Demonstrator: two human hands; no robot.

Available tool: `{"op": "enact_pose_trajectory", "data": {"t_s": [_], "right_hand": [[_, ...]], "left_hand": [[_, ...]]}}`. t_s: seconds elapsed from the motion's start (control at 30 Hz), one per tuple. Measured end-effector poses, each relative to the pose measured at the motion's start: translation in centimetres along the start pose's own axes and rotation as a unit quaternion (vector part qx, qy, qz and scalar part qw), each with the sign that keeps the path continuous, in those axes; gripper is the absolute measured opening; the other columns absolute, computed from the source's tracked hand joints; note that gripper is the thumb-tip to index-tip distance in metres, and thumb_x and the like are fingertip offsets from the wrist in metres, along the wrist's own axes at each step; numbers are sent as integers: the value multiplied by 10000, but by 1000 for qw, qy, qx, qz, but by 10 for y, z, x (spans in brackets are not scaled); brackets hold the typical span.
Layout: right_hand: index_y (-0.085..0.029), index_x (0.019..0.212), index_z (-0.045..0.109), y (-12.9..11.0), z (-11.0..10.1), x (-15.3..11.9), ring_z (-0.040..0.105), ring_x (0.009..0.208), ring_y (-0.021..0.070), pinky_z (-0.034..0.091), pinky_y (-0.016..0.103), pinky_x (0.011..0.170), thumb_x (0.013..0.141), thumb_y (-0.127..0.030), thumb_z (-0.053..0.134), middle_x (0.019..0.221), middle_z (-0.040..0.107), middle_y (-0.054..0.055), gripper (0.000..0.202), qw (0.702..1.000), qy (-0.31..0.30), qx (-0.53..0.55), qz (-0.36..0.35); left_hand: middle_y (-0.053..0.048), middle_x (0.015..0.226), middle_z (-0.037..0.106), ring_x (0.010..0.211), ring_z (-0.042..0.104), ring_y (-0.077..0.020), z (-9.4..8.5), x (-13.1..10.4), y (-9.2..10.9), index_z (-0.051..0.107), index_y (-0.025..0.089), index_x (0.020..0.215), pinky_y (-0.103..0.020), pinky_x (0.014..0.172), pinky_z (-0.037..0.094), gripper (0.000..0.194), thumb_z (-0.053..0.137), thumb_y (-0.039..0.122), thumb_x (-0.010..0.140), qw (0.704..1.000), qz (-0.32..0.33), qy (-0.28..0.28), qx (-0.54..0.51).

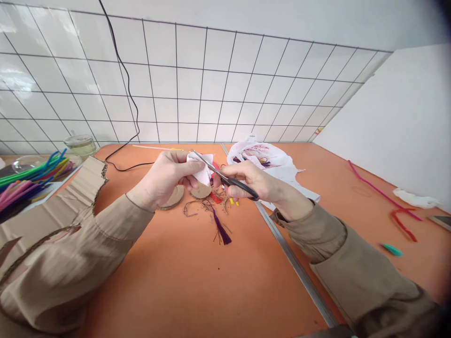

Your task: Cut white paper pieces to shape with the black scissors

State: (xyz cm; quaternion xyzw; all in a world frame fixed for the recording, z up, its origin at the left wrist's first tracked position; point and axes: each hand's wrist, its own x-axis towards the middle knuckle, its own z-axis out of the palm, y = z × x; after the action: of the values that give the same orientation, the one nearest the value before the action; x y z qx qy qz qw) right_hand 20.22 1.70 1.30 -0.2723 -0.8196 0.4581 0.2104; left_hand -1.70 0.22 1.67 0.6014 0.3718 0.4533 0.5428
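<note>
Pinched between the thumb and fingers of my left hand [172,171] is a small white piece [204,176], folded or layered, of paper or cloth; I cannot tell which. My right hand [252,178] grips black-handled scissors [241,186], their blades lying across the white piece and pointing up to the left. Something red shows behind the blades, partly hidden by my fingers. Below the hands lie round cardboard pieces [172,198], curled cardboard scraps [192,209] and a dark purple tassel [221,230] on the orange table [197,281].
Torn corrugated cardboard [59,202] and colourful pipe cleaners [31,176] lie at the left, near a glass jar [80,144]. A white plastic bag [278,162] sits behind my right hand. Pink [380,188] and red [401,225] pipe cleaners lie far right. A black cable [128,84] hangs against the tiled wall.
</note>
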Motion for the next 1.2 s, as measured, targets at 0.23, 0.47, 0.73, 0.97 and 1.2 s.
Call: {"op": "enact_pose_trajectory", "data": {"t_s": [0.23, 0.47, 0.73, 0.97, 1.2], "right_hand": [[-154, 918, 544, 2, -2, -1, 439, 578, 112, 367, 250, 508, 785, -727, 615, 652, 445, -31, 592, 1000, -16, -1, -22], [-153, 920, 545, 1, 2, 2, 419, 614, 130, 371, 287, 568, 782, -767, 590, 669, 399, -27, 631, 999, -16, -11, -37], [-196, 878, 531, -5, 4, 0, 435, 650, 159, 348, 303, 569, 708, -834, 592, 666, 391, -11, 663, 1000, -13, 6, 0], [-181, 835, 526, -1, 3, 1, 362, 539, 101, 304, 269, 490, 758, -742, 634, 620, 375, -44, 577, 1000, -8, 14, -14], [-190, 803, 524, -3, 2, 0, 398, 544, 109, 337, 262, 484, 790, -556, 685, 602, 394, -40, 400, 1000, -1, -2, -3]], "left_hand": [[-41, 648, 707, 512, 580, -83, -1, 1, -1, 743, 136, 643, -191, 508, 487, 171, 732, 255, 765, 1000, 3, -8, -16], [-38, 615, 700, 472, 568, -82, 2, 1, -3, 733, 132, 636, -186, 461, 462, 149, 710, 227, 749, 999, -3, -19, -25], [-29, 587, 692, 465, 567, -75, 3, 2, -3, 735, 132, 612, -170, 449, 460, 154, 703, 198, 746, 999, -6, -21, -32], [-24, 598, 702, 479, 565, -70, 1, 1, -4, 740, 143, 616, -164, 448, 452, 185, 678, 188, 784, 999, 1, -36, -26], [-21, 611, 705, 478, 558, -75, -1, 1, -4, 734, 150, 627, -184, 465, 462, 191, 672, 204, 800, 999, 8, -32, -11]]}}
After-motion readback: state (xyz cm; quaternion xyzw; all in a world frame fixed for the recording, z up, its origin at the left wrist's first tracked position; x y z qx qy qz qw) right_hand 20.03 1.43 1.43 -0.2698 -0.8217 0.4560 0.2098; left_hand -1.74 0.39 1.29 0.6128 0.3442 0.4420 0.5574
